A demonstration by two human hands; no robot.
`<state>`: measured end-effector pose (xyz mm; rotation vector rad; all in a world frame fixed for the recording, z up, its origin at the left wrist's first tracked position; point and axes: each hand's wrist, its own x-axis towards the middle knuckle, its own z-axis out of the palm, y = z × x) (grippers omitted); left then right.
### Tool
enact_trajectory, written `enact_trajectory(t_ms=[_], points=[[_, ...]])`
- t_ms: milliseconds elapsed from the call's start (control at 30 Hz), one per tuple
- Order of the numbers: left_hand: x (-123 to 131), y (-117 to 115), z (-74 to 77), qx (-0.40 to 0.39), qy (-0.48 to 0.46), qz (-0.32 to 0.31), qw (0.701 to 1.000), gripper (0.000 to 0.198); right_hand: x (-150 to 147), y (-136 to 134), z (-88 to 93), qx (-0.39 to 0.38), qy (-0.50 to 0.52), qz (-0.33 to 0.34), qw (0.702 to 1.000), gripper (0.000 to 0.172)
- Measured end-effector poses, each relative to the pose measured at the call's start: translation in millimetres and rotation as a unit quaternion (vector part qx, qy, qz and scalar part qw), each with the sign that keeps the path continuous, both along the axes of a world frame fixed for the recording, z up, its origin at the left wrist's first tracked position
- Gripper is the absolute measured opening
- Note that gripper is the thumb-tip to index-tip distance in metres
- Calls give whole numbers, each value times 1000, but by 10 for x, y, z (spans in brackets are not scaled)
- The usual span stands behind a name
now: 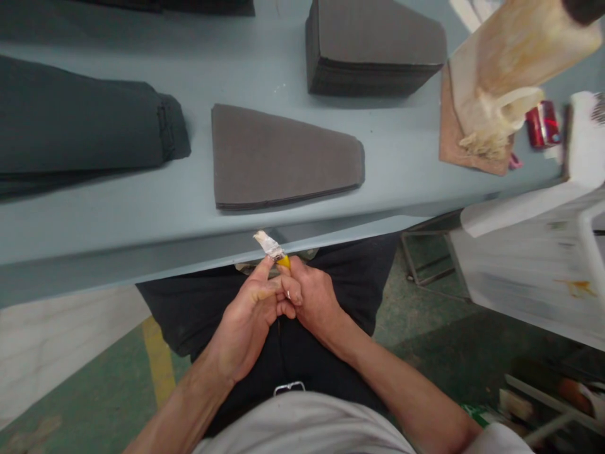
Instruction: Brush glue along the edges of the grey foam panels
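A small brush with a yellow handle and whitish, caked bristles sticks up between my two hands, just in front of the table edge. My right hand is closed around its handle. My left hand is closed too, with a fingertip against the brush near the metal band and other fingers bent against my right hand. Part of the handle is hidden by the fingers. Beyond the hands, a stack of grey-brown tapered pieces lies on the blue-grey table, apart from both hands.
A taller stack of similar pieces sits farther back, and folded dark fabric lies at left. At right, a glue-stained plastic container lies tilted over a brown board, near a red can. A white-covered surface stands lower right.
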<state>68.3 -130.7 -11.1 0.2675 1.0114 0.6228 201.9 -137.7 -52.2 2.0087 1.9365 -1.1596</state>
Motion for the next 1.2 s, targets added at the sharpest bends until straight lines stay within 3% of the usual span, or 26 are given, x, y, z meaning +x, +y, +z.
enact_trajectory(t_ms=[200, 400, 633, 833, 1033, 1200], points=[[55, 26, 26, -10, 11, 37, 999, 39, 11, 24, -171, 1, 26, 29, 999, 16], [148, 102, 40, -28, 19, 45, 998, 49, 90, 88, -223, 21, 77, 61, 995, 13], [195, 99, 60, -42, 74, 49, 995, 54, 64, 81, -155, 16, 96, 76, 992, 8], [56, 108, 76, 11, 51, 39, 998, 57, 38, 201, 35, 32, 78, 95, 992, 6], [-155, 40, 48, 77, 120, 23, 989, 80, -28, 162, 213, 109, -3, 159, 981, 16], [-141, 54, -41, 109, 210, 83, 968, 73, -78, 35, 214, 191, 13, 149, 970, 17]])
